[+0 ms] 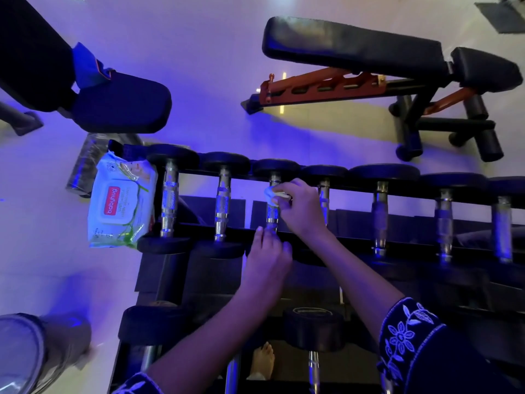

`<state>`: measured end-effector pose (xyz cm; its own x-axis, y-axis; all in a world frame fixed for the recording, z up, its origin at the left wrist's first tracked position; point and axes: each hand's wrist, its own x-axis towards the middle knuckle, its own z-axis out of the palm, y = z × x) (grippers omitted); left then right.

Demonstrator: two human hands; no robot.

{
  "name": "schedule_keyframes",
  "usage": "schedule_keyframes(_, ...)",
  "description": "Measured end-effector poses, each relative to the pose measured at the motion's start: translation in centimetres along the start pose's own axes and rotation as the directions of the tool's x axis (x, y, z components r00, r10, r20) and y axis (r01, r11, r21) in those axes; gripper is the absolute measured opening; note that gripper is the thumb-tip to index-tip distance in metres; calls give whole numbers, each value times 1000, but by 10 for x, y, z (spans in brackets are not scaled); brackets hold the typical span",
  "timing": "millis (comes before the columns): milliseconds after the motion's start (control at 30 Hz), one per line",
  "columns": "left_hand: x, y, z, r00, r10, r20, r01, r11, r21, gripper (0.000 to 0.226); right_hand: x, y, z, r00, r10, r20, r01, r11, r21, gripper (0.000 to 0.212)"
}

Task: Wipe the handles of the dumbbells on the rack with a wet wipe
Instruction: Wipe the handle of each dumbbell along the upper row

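Observation:
A row of dumbbells with chrome handles lies across the top tier of the black rack [355, 236]. My right hand [302, 207] pinches a white wet wipe [270, 194] against the upper part of the third dumbbell's handle [272, 216] from the left. My left hand [268, 258] rests on the near black head of that same dumbbell, fingers curled over it. The first handle [169, 199] and second handle [223, 203] stand to the left, and several more handles [380, 217] run off to the right.
A green and white pack of wet wipes [120, 201] lies at the rack's left end. Lower-tier dumbbells [314, 331] sit below my arms, with my bare foot [262, 362] between them. Two padded benches stand beyond the rack, one at left [119, 106], one at right [352, 49].

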<state>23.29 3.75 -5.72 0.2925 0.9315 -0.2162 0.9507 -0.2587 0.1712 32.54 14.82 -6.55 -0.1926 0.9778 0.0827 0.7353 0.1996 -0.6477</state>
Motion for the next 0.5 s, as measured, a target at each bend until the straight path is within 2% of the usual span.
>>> schedule_keyframes(67, 0, 4, -2, 998, 40, -38, -36, 994, 103, 10, 3, -1, 1, 1000, 1, -25, 0, 1000, 13, 24)
schedule_keyframes(100, 1, 0, -1, 998, 46, -53, -40, 993, 115, 10, 6, 0, 1, 999, 11, -43, -10, 1000, 20, 24)
schedule_keyframes(200, 0, -19, 11, 995, 96, 40, -98, 993, 64, 31, 6, -1, 3, 998, 29, -51, -28, 999, 17, 25)
schedule_keyframes(300, 5, -32, 13, 982, 121, 146, -101, 986, -136, 30, -20, -2, 7, 1000, -12, 0, 12, 999, -31, 25)
schedule_keyframes(400, 10, -33, 7, 970, 145, 197, -132, 988, -77, 33, -27, -5, 8, 999, -10, 33, 12, 999, -39, 23)
schedule_keyframes(500, 12, -36, 5, 967, 173, 186, -167, 985, -49, 32, 7, -9, 6, 998, 52, -47, -54, 998, -28, 24)
